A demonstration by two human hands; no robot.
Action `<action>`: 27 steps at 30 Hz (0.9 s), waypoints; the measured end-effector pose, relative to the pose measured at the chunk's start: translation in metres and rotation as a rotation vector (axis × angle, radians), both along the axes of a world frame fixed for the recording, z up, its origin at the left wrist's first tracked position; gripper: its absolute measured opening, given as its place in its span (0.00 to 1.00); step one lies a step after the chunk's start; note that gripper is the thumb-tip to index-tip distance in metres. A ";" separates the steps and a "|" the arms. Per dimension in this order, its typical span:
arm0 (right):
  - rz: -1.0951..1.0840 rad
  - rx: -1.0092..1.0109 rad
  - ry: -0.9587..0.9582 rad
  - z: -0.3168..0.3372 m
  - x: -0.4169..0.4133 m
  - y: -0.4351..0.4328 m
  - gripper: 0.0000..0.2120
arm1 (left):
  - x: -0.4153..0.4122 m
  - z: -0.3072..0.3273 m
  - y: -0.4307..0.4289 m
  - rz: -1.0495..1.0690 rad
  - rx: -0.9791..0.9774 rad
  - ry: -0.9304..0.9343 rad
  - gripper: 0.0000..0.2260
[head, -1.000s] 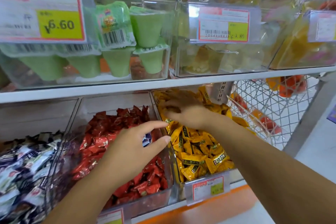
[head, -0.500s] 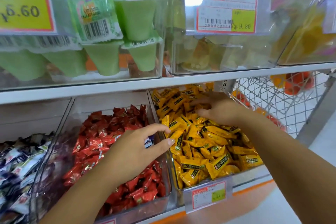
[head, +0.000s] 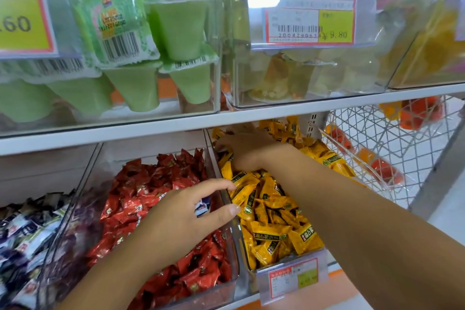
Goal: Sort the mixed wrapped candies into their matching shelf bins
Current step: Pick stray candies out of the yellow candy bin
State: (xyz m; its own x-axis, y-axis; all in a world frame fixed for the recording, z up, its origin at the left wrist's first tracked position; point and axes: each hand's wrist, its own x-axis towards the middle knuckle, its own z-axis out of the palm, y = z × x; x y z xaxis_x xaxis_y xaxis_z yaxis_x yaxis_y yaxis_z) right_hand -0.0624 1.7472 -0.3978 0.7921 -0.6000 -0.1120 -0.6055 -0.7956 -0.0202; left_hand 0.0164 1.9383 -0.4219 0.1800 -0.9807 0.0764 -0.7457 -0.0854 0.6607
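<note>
**Stray wrapper in left hand; right hand searching yellow bin**

The left hand (head: 176, 224), lower centre of frame, is over the red candy bin (head: 221, 292), thumb and forefinger parted, the other fingers curled round a white-and-blue wrapped candy (head: 202, 207) that peeks out at the palm. That wrapper matches the dark-and-white candies (head: 22, 229) in the bin at far lower left, so its home lies leftward, behind the wrist, and the left hand is the nearer. Its long axis cannot be judged; too little shows.

The right hand (head: 247, 151) lies palm-down at the rear of the yellow candy bin (head: 249, 269), centre frame, fingers buried among yellow candies (head: 266, 211); whether it pinches anything cannot be told.

Compared with half a second earlier, the right hand has shifted left toward the bin's back left corner; the left hand is unchanged.
</note>
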 end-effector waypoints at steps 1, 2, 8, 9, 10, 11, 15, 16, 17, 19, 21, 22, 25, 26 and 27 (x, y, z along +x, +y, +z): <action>-0.013 -0.013 0.004 -0.001 -0.001 -0.002 0.28 | 0.000 0.000 0.000 -0.002 0.003 -0.003 0.19; -0.030 -0.020 -0.005 -0.001 -0.003 -0.005 0.27 | 0.001 0.001 0.001 -0.004 0.004 -0.006 0.19; -0.126 0.017 -0.020 0.005 -0.022 -0.010 0.25 | 0.001 0.002 0.003 -0.023 0.022 0.002 0.21; -0.119 -0.006 -0.045 0.007 -0.022 -0.008 0.24 | 0.001 0.002 0.003 -0.028 0.017 0.008 0.21; -0.093 -0.040 -0.112 0.010 -0.020 -0.005 0.21 | 0.002 0.002 0.003 -0.033 0.013 0.015 0.22; -0.057 -0.059 -0.215 0.013 -0.017 -0.002 0.17 | 0.002 0.002 0.003 -0.037 0.011 0.021 0.22; 0.014 0.057 -0.295 0.018 0.003 0.004 0.13 | 0.002 0.004 0.005 -0.042 0.000 0.026 0.22; 0.040 0.059 -0.208 0.016 0.007 0.002 0.14 | 0.002 0.004 0.006 -0.043 0.000 0.027 0.21; 0.063 0.047 -0.129 0.014 0.011 0.000 0.17 | 0.002 0.004 0.006 -0.043 0.001 0.027 0.21; 0.085 0.039 -0.031 0.007 0.019 -0.008 0.23 | 0.003 0.003 0.007 -0.047 0.004 0.020 0.21; 0.082 0.011 0.043 -0.001 0.027 -0.014 0.28 | 0.003 0.002 0.007 -0.050 0.002 0.008 0.22; 0.076 -0.008 0.061 -0.004 0.030 -0.015 0.28 | 0.003 0.002 0.006 -0.050 0.001 0.006 0.22; 0.106 -0.058 -0.044 -0.013 0.027 -0.014 0.21 | 0.003 0.002 0.007 -0.040 -0.002 0.012 0.22; 0.126 -0.072 -0.086 -0.015 0.024 -0.012 0.18 | 0.003 0.002 0.007 -0.036 -0.004 0.015 0.23; 0.148 -0.091 -0.111 -0.017 0.021 -0.011 0.14 | 0.002 0.002 0.007 -0.035 -0.006 0.016 0.23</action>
